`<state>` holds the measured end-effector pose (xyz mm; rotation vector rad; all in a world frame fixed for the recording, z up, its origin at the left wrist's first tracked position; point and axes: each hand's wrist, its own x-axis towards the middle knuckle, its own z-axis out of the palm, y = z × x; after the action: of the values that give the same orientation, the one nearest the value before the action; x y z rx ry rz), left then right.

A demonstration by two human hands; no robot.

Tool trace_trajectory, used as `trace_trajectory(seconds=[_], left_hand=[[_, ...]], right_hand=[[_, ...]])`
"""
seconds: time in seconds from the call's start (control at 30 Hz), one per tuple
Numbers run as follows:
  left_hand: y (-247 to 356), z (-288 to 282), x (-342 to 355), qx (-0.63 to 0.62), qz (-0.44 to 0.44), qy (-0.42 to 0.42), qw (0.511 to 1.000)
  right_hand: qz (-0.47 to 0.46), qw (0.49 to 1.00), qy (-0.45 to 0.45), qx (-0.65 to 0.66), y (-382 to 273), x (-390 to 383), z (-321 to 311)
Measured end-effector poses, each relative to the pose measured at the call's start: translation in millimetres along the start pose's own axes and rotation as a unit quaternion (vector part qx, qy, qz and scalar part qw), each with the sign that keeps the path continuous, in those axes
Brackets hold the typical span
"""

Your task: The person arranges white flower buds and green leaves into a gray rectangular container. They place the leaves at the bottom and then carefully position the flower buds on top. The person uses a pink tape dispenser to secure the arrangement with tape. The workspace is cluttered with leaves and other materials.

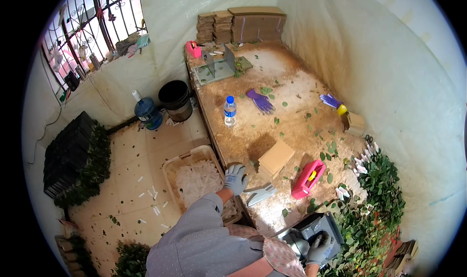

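My left hand, in a grey glove, rests at the table's left edge with its fingers stretched out, holding nothing. Just right of it lies a grey metal bracket. At the lower right, my gloved right hand is on a black box-like thing, its fingers bent against it; the fingertips are partly lost in the dark surface. Beside that hand is a shiny metal piece. A pink tape dispenser with yellow tape and a stack of brown cardboard stand between my hands and the far part of the table.
Leafy cuttings with white-wrapped ends crowd the right side. Farther off are a water bottle, a purple glove, a metal stand and cardboard stacks. A plastic bin of clear sleeves sits on the floor.
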<state>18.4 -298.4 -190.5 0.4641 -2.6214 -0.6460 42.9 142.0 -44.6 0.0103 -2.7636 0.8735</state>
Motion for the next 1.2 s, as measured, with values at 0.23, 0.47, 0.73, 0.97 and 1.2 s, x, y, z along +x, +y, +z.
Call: trace_trajectory(seconds=[0.23,0.47,0.73,0.97,1.2], left_hand=[[1.3,-5.8,-2.1,-0.003,-0.004,0.005,1.0],[-4.5,5.9,-3.1,-0.027,0.011,0.026,0.999],[-15.4,23.0,-1.4,-0.023,0.005,0.01,1.0],[70.6,-4.2,-27.8,-0.04,0.053,-0.179,0.982],[90.9,14.5,-27.8,0.088,0.063,-0.244,0.964]], right_hand=[[-0.007,1.0,-0.019,-0.011,-2.8,1.0,-5.2],[0.001,1.0,0.006,-0.028,29.2,-1.9,11.9],[-0.026,0.999,0.005,-0.046,-1.1,6.4,-1.0],[-0.014,0.998,0.028,-0.048,-3.7,3.6,-5.1],[-0.016,0.999,0.03,-0.036,-1.1,0.9,-0.2]])
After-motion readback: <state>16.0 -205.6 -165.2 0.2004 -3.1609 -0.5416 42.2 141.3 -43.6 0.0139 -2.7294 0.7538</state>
